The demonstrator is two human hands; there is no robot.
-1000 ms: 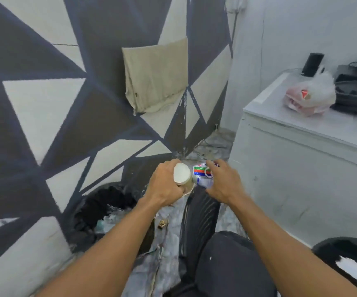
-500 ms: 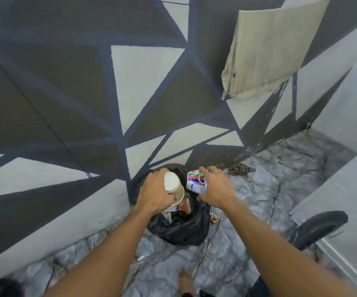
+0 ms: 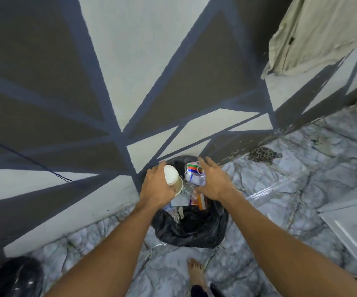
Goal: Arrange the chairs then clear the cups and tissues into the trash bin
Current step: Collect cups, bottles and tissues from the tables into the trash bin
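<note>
1. My left hand is clamped around a stack of paper cups, tipped on its side, white base toward the wall, directly over the trash bin.
2. My right hand has its fingers spread apart; a crumpled printed wrapper sits just beside the fingertips, above the bin mouth. Contact cannot be confirmed.
3. The bin, lined with a black bag, stands on the marbled floor against the painted wall and already contains mixed litter.
4. My bare foot stands near the bin.
</note>
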